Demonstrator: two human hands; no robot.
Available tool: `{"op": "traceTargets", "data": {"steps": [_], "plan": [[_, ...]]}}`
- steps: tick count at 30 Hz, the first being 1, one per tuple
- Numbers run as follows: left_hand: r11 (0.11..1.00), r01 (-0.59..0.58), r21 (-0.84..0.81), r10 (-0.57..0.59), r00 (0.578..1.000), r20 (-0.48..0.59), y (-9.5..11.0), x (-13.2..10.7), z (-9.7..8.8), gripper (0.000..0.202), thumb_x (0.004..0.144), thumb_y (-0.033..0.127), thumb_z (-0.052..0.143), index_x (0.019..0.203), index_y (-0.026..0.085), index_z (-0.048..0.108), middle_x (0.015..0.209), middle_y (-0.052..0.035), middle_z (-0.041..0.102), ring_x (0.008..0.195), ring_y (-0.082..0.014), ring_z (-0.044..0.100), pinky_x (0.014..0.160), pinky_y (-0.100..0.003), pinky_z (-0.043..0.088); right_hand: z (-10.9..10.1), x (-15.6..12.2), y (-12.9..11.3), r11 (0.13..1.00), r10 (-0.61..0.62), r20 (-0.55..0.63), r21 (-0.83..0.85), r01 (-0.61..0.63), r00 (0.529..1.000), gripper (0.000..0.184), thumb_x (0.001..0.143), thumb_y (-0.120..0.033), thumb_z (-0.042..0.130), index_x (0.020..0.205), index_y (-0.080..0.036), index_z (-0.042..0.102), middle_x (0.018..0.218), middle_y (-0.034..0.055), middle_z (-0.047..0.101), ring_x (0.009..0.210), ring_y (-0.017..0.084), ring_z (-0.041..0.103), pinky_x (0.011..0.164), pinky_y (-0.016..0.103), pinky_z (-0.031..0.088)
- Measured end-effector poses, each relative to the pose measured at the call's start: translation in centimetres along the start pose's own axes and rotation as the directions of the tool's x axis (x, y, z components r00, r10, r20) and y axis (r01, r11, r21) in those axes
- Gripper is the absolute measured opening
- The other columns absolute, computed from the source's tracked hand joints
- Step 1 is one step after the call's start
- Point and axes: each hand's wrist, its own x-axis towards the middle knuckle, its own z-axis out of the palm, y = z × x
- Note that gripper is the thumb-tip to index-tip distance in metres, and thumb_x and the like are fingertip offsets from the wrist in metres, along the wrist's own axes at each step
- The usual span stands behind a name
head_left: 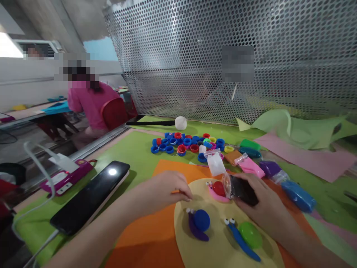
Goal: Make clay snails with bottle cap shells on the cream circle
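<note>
My right hand is wrapped round a packet of black modelling clay, its clear plastic end pointing left. Over the left edge of a round yellow sheet, the fingertips of my left hand are pinched together; what they hold, if anything, is hidden. Three clay snails lie on the sheet. One is a pink snail with a red cap shell, partly behind the packet's wrapper. Nearest my left hand is a purple snail with a blue cap shell. Below my right hand lies a blue snail with a green shell.
Orange paper lies under the yellow sheet. Beyond it are several bottle caps and clay packets, including a blue one. A phone and a magenta power strip sit left. A perforated metal panel stands behind.
</note>
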Motion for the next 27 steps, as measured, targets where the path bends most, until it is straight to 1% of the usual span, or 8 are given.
{"op": "traceTargets", "data": {"steps": [3,7,9,12,14,16,21,27], "plan": [[1.0,0.023,-0.003,-0.023,0.999,-0.047,0.1,0.1,0.3,0.018,0.083,0.016,0.055,0.086,0.021,0.071,0.082,-0.0019,0.067,0.074,-0.0123,0.061,0.066,-0.019,0.044,0.2,-0.1,0.1,0.999,0.043,0.012,0.033,-0.043,0.999,0.029,0.072,-0.032,0.054,0.1,-0.024,0.051,0.099,0.0067,0.062,0.084,0.024,0.063,0.064,0.033,0.052],[0.999,0.045,-0.002,-0.045,0.993,-0.11,-0.1,0.2,0.8,0.017,0.082,0.017,0.055,0.089,0.02,0.071,0.082,-0.0033,0.067,0.069,-0.0122,0.059,0.06,-0.019,0.044,0.3,0.0,0.2,0.995,0.077,-0.014,0.062,-0.076,0.997,0.03,0.072,-0.034,0.053,0.1,-0.024,0.051,0.101,0.0075,0.061,0.087,0.026,0.062,0.065,0.035,0.052],[1.0,0.004,-0.016,-0.007,0.987,-0.16,-0.2,0.1,1.2,0.017,0.081,0.017,0.057,0.091,0.02,0.07,0.079,-0.0027,0.068,0.068,-0.0121,0.058,0.061,-0.02,0.044,0.3,0.0,0.2,0.996,0.069,-0.019,0.06,-0.067,0.997,0.03,0.072,-0.034,0.053,0.1,-0.024,0.051,0.1,0.007,0.062,0.088,0.026,0.062,0.066,0.035,0.052],[0.993,-0.112,-0.038,0.098,0.96,-0.263,-0.4,-0.4,1.7,0.016,0.081,0.013,0.056,0.089,0.02,0.069,0.075,-0.0025,0.066,0.071,-0.0126,0.058,0.066,-0.022,0.046,0.2,-0.1,0.2,0.997,0.065,-0.02,0.038,-0.064,0.998,0.03,0.072,-0.034,0.055,0.101,-0.025,0.051,0.101,0.0066,0.062,0.087,0.025,0.062,0.066,0.034,0.052],[0.986,-0.161,-0.039,0.142,0.944,-0.297,-0.4,-0.7,1.8,0.016,0.081,0.011,0.055,0.088,0.019,0.067,0.075,-0.003,0.065,0.072,-0.0129,0.058,0.068,-0.022,0.046,0.2,-0.1,0.2,0.997,0.07,-0.023,0.026,-0.069,0.997,0.031,0.072,-0.033,0.055,0.101,-0.025,0.05,0.101,0.0066,0.062,0.087,0.025,0.062,0.064,0.033,0.052],[0.983,-0.181,-0.017,0.167,0.94,-0.299,-0.3,-0.9,1.8,0.016,0.081,0.01,0.055,0.088,0.018,0.067,0.075,-0.0039,0.064,0.073,-0.0136,0.058,0.068,-0.022,0.047,0.3,-0.1,0.3,0.997,0.075,-0.029,0.026,-0.074,0.997,0.031,0.071,-0.033,0.055,0.101,-0.026,0.05,0.101,0.0063,0.062,0.086,0.026,0.063,0.063,0.033,0.052],[0.973,-0.218,0.072,0.229,0.945,-0.232,-0.3,-0.6,1.9,0.015,0.082,0.008,0.055,0.088,0.017,0.065,0.076,-0.0036,0.063,0.075,-0.013,0.058,0.068,-0.019,0.046,0.2,-0.1,0.3,0.995,0.094,-0.039,0.038,-0.093,0.995,0.035,0.069,-0.033,0.056,0.103,-0.027,0.051,0.102,0.0068,0.062,0.089,0.027,0.062,0.065,0.034,0.052],[0.962,-0.218,0.165,0.253,0.939,-0.233,-0.5,-0.7,1.9,0.013,0.082,0.011,0.056,0.09,0.019,0.063,0.077,-0.0018,0.063,0.074,-0.0115,0.058,0.067,-0.016,0.045,0.0,-0.2,0.2,0.995,0.098,-0.057,-0.019,-0.1,0.993,0.032,0.07,-0.033,0.053,0.102,-0.029,0.05,0.1,0.0046,0.063,0.086,0.025,0.063,0.062,0.033,0.052]]}}
